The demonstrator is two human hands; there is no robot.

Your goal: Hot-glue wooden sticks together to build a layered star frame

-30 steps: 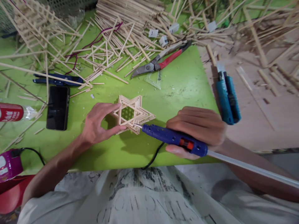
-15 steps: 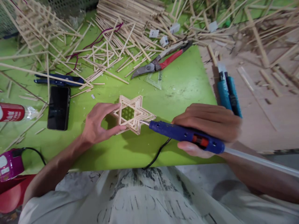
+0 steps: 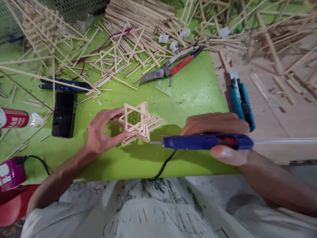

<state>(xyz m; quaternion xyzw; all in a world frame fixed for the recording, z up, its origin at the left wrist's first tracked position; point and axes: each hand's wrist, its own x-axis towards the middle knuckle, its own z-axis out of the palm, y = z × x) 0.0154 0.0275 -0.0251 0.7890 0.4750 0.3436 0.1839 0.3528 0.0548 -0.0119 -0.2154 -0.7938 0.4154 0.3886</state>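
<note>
A star-shaped frame of stacked thin wooden sticks [image 3: 145,127] is gripped at its left side by my left hand [image 3: 100,132], thumb at the front and fingers behind. It is held over the green tabletop and slightly tilted. My right hand [image 3: 218,127] is wrapped around a blue hot glue gun [image 3: 193,142], with a clear glue stick [image 3: 284,141] coming out of its back end. The metal nozzle points left, at the star's lower right point; whether it touches cannot be made out. A black cord hangs below the gun.
Behind the star lie red-handled pruning shears [image 3: 173,67], a clear set square [image 3: 163,86] and heaps of thin sticks [image 3: 138,19]. To the left are a phone [image 3: 63,114], dark pliers [image 3: 65,85], a red-labelled bottle [image 3: 16,118] and a purple box [image 3: 12,173]. Teal cutters [image 3: 241,102] lie right.
The glue gun has swung level, and its nozzle has moved from the star's right inner corner down to the lower right point. My left hand has tilted the star a little.
</note>
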